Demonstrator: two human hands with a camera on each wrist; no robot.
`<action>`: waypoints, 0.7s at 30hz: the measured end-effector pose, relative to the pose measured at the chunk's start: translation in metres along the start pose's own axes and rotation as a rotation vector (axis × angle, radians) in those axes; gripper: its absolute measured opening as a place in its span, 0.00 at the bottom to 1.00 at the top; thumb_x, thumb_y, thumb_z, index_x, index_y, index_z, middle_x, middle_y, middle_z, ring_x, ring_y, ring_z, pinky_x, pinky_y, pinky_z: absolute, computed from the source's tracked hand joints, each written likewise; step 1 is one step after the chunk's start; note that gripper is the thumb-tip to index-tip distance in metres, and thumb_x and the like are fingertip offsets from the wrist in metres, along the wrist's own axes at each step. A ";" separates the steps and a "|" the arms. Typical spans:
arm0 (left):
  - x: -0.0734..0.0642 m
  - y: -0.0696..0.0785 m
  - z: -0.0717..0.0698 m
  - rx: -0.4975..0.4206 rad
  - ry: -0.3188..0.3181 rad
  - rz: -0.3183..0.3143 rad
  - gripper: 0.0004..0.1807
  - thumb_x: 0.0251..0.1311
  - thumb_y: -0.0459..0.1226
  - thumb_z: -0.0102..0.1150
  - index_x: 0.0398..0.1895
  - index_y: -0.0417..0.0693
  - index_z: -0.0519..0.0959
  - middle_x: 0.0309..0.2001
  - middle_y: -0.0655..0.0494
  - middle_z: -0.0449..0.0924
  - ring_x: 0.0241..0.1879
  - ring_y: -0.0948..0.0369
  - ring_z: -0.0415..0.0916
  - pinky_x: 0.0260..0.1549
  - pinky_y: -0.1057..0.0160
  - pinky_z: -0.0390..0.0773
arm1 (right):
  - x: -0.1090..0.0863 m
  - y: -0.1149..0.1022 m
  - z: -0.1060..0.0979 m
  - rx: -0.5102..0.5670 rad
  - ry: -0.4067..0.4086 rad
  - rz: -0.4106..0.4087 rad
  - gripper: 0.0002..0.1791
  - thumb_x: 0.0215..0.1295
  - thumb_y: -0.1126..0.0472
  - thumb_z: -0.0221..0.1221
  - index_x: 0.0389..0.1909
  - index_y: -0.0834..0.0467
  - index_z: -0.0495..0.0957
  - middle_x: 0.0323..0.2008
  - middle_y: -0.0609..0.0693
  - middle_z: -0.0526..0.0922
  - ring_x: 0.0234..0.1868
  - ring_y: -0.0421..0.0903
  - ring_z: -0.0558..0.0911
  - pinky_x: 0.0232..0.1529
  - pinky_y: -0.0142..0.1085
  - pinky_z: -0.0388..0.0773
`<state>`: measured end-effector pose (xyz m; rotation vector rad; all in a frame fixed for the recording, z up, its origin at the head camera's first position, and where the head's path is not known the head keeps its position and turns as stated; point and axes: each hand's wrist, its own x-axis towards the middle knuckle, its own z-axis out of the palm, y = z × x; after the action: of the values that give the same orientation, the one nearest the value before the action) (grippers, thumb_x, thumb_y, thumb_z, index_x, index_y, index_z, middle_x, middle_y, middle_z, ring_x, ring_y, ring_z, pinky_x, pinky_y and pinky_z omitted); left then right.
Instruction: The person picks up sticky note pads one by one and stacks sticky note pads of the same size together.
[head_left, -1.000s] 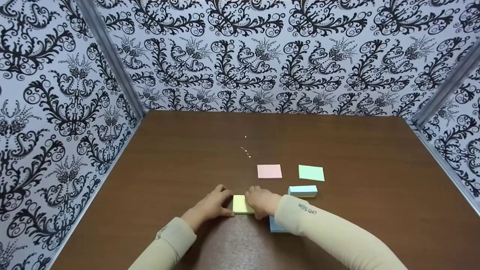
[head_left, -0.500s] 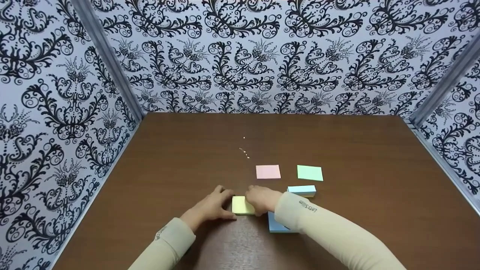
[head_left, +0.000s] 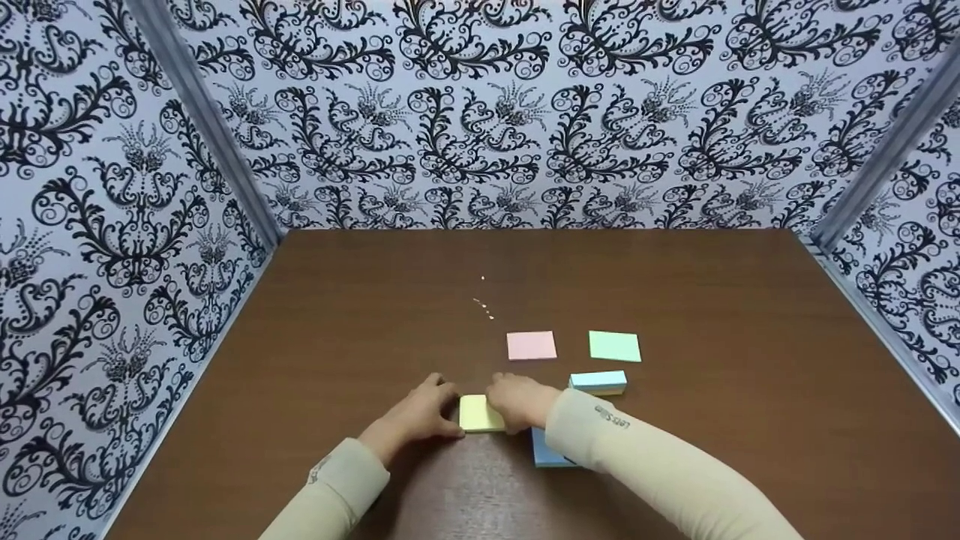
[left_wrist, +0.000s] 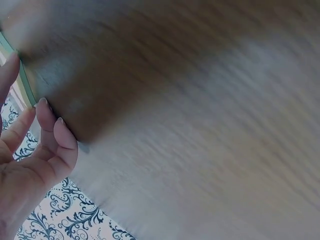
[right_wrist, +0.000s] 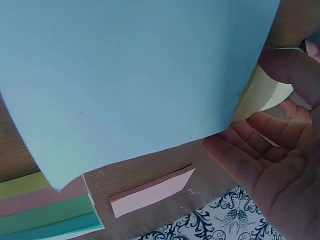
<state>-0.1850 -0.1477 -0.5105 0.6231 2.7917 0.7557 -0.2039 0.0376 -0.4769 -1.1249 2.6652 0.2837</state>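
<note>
In the head view, a pale yellow sticky note pad (head_left: 478, 414) lies on the table between both hands. My left hand (head_left: 420, 412) holds its left side, the thumb at the near corner and fingers at the far corner. The left wrist view shows the left hand (left_wrist: 37, 160) at the pad's thin green edge (left_wrist: 26, 82). My right hand (head_left: 521, 401) grips the pad's right side and covers part of it. In the right wrist view, the right hand (right_wrist: 280, 155) has thumb and fingers about the pad's yellow paper (right_wrist: 265, 95). A blue pad (head_left: 549, 451) lies partly under the right forearm.
Beyond the hands lie a pink pad (head_left: 532, 346) and a light green pad (head_left: 615, 346). A thick multicoloured note stack (head_left: 598, 383) stands just past the right sleeve. Small pale specks (head_left: 484, 306) dot the brown table (head_left: 360, 292). Patterned walls (head_left: 480, 135) rise behind and beside it.
The head view has shifted slightly, so everything sits a little further left. Both hands stay at the yellow pad with only tiny finger movement.
</note>
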 end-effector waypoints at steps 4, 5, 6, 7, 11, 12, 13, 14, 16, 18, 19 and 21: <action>0.001 -0.002 0.000 -0.001 0.009 0.020 0.27 0.39 0.42 0.73 0.44 0.41 0.76 0.44 0.47 0.68 0.40 0.52 0.71 0.40 0.51 0.73 | 0.001 0.000 0.001 0.005 0.011 -0.006 0.16 0.43 0.61 0.68 0.35 0.61 0.78 0.33 0.54 0.75 0.32 0.47 0.75 0.34 0.38 0.74; 0.000 -0.002 0.000 -0.004 0.010 0.020 0.27 0.39 0.41 0.73 0.44 0.41 0.76 0.44 0.46 0.68 0.40 0.51 0.71 0.40 0.51 0.73 | 0.001 0.000 0.001 0.002 0.015 -0.009 0.16 0.43 0.62 0.68 0.35 0.61 0.78 0.33 0.54 0.75 0.32 0.47 0.75 0.33 0.37 0.74; 0.000 -0.001 -0.001 -0.008 0.014 0.026 0.27 0.38 0.41 0.73 0.44 0.40 0.76 0.44 0.46 0.68 0.40 0.51 0.71 0.40 0.50 0.73 | 0.001 0.000 0.001 0.000 0.018 -0.013 0.15 0.43 0.62 0.67 0.34 0.62 0.78 0.33 0.54 0.75 0.32 0.47 0.75 0.33 0.37 0.74; 0.000 -0.001 -0.001 -0.011 0.016 0.028 0.27 0.38 0.41 0.73 0.43 0.40 0.76 0.43 0.46 0.68 0.39 0.51 0.71 0.40 0.50 0.73 | 0.001 0.000 0.000 -0.006 0.021 -0.016 0.15 0.43 0.62 0.67 0.34 0.62 0.78 0.33 0.54 0.75 0.32 0.47 0.75 0.33 0.37 0.75; -0.001 0.003 -0.002 0.000 0.017 0.036 0.26 0.39 0.40 0.73 0.43 0.39 0.77 0.42 0.45 0.68 0.37 0.51 0.71 0.37 0.52 0.73 | -0.001 -0.001 -0.003 -0.032 0.018 -0.003 0.17 0.43 0.61 0.67 0.36 0.62 0.78 0.34 0.53 0.75 0.34 0.47 0.76 0.35 0.37 0.76; -0.001 0.004 -0.002 0.003 0.014 0.031 0.26 0.39 0.40 0.73 0.43 0.39 0.77 0.42 0.44 0.68 0.38 0.50 0.72 0.38 0.51 0.73 | -0.001 -0.002 -0.004 -0.039 0.016 0.007 0.17 0.42 0.60 0.68 0.36 0.62 0.78 0.34 0.53 0.75 0.34 0.47 0.76 0.35 0.37 0.76; -0.001 0.005 -0.002 0.009 0.008 0.020 0.26 0.40 0.41 0.72 0.44 0.40 0.77 0.44 0.43 0.69 0.39 0.49 0.72 0.39 0.51 0.73 | -0.002 -0.003 -0.005 -0.047 0.011 0.017 0.18 0.42 0.60 0.68 0.36 0.62 0.78 0.34 0.53 0.75 0.35 0.47 0.76 0.35 0.37 0.76; -0.001 0.006 -0.002 0.012 0.003 0.012 0.26 0.40 0.40 0.72 0.45 0.40 0.77 0.45 0.42 0.69 0.41 0.48 0.72 0.40 0.50 0.73 | -0.002 -0.004 -0.006 -0.055 0.009 0.027 0.19 0.42 0.59 0.69 0.36 0.61 0.78 0.34 0.53 0.75 0.35 0.47 0.77 0.35 0.37 0.76; 0.000 0.007 -0.001 0.013 -0.010 -0.021 0.27 0.41 0.40 0.72 0.47 0.41 0.77 0.49 0.39 0.68 0.45 0.44 0.72 0.43 0.47 0.72 | -0.003 -0.006 -0.007 -0.073 0.002 0.045 0.20 0.41 0.58 0.70 0.36 0.61 0.78 0.34 0.52 0.75 0.35 0.47 0.77 0.34 0.37 0.77; 0.001 0.007 0.000 0.030 -0.012 -0.035 0.28 0.41 0.41 0.72 0.48 0.42 0.77 0.50 0.38 0.68 0.47 0.43 0.72 0.44 0.46 0.72 | -0.003 -0.007 -0.008 -0.085 -0.003 0.057 0.20 0.40 0.58 0.70 0.36 0.60 0.79 0.34 0.52 0.75 0.35 0.47 0.77 0.34 0.37 0.77; 0.002 0.007 0.000 0.036 -0.011 -0.040 0.28 0.41 0.41 0.72 0.48 0.42 0.77 0.49 0.38 0.69 0.46 0.43 0.72 0.44 0.46 0.72 | -0.003 -0.008 -0.008 -0.083 -0.008 0.062 0.19 0.40 0.58 0.70 0.36 0.60 0.79 0.33 0.52 0.75 0.35 0.47 0.77 0.34 0.38 0.77; 0.002 0.008 0.000 0.045 -0.011 -0.049 0.28 0.40 0.41 0.72 0.49 0.43 0.77 0.49 0.39 0.69 0.46 0.43 0.72 0.44 0.46 0.72 | -0.003 -0.008 -0.009 -0.060 -0.021 0.076 0.18 0.40 0.59 0.70 0.35 0.60 0.79 0.34 0.52 0.75 0.36 0.48 0.77 0.35 0.39 0.76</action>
<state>-0.1841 -0.1406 -0.5067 0.5617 2.8105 0.6793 -0.1977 0.0315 -0.4681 -1.0327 2.7022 0.3892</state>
